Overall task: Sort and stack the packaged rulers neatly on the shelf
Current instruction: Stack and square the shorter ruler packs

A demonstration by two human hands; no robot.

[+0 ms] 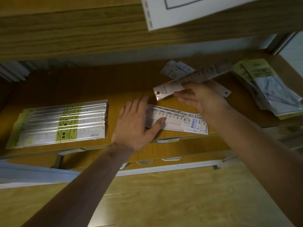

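Note:
My left hand (134, 123) lies flat on the left end of a small pile of white rulers with blue labels (178, 120), near the wooden shelf's (101, 89) front edge. My right hand (203, 99) pinches a pale packaged ruler (185, 81) and holds it tilted above that pile. On the left of the shelf, a fanned stack of clear-packaged rulers with yellow-green labels (65, 125) lies flat. More loose white packs (177, 69) sit behind the held ruler.
A heap of clear and pale-yellow packets (268, 89) lies at the shelf's right end. The shelf board above (82, 30) hangs low, with a white sheet (188, 10) over its edge. Books (13, 71) stand at the back left. Price tags line the shelf front (168, 140).

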